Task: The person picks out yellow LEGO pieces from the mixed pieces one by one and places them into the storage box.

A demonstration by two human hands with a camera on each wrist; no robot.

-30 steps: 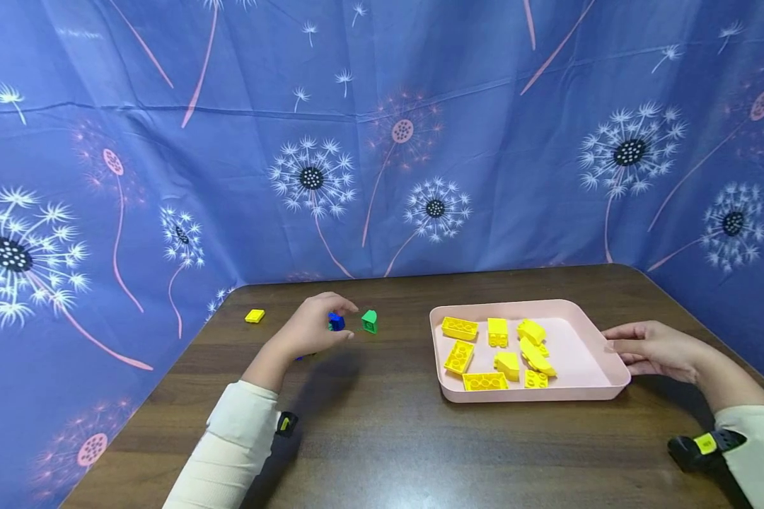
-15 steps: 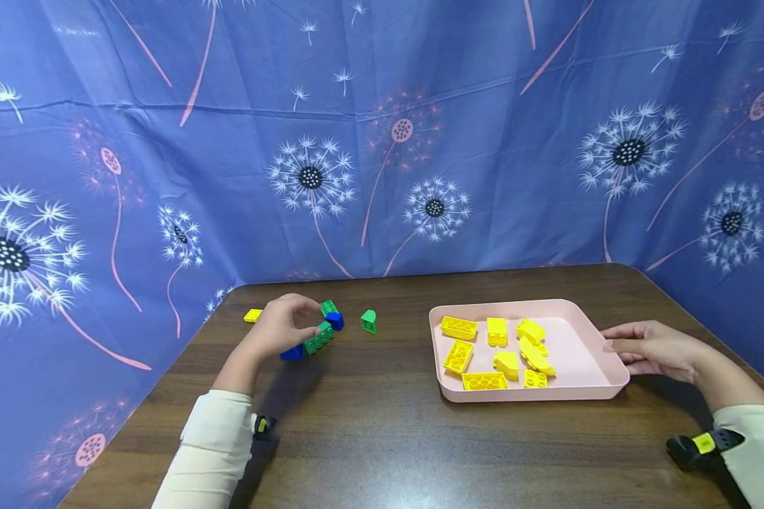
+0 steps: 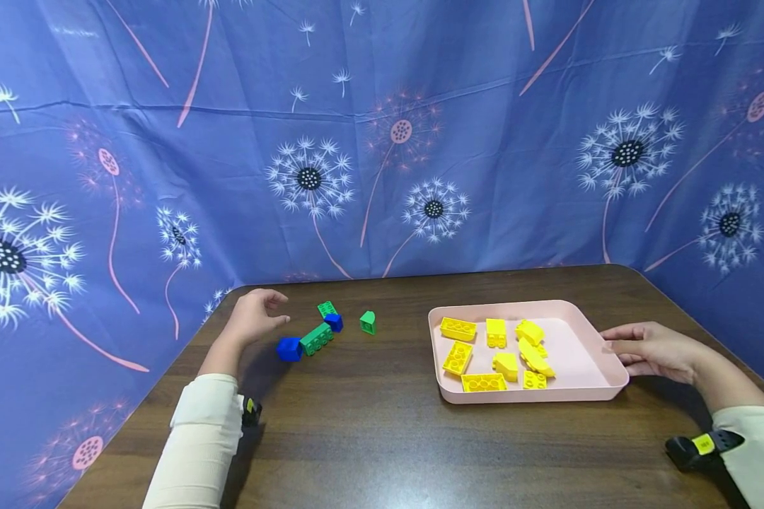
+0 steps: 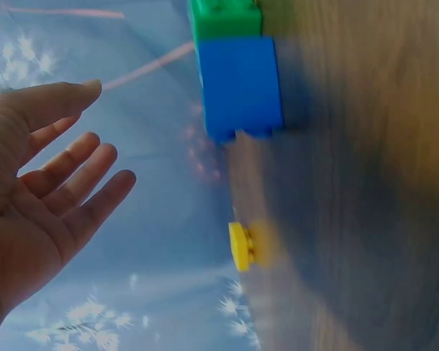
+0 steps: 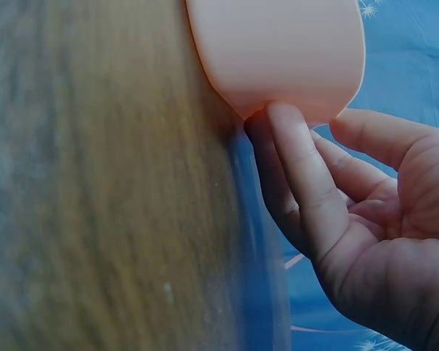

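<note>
In the head view my left hand [image 3: 257, 312] hovers at the left of the table, its fingers spread and loosely bent with nothing between them. The left wrist view shows a small yellow brick [image 4: 240, 246] on the table beyond this hand; in the head view the hand hides it. Right of the hand lie a blue brick [image 3: 289, 348], a long green brick [image 3: 317, 339], a smaller blue brick [image 3: 334, 322] and another green brick [image 3: 327, 309]. My right hand [image 3: 658, 351] holds the right end of a pink tray [image 3: 582, 353], fingertips against its wall and rim [image 5: 285, 66].
Several yellow bricks [image 3: 458, 329] lie in the tray, with a yellow banana-shaped piece [image 3: 536, 358] among them. A green angled block [image 3: 368, 322] stands alone on the brown table [image 3: 369, 424]. Behind the table hangs a blue dandelion-print cloth [image 3: 369, 177].
My left hand has moved left, away from the blue and green bricks, which are now uncovered, and over the spot of the yellow brick. The right hand and tray have stayed put.
</note>
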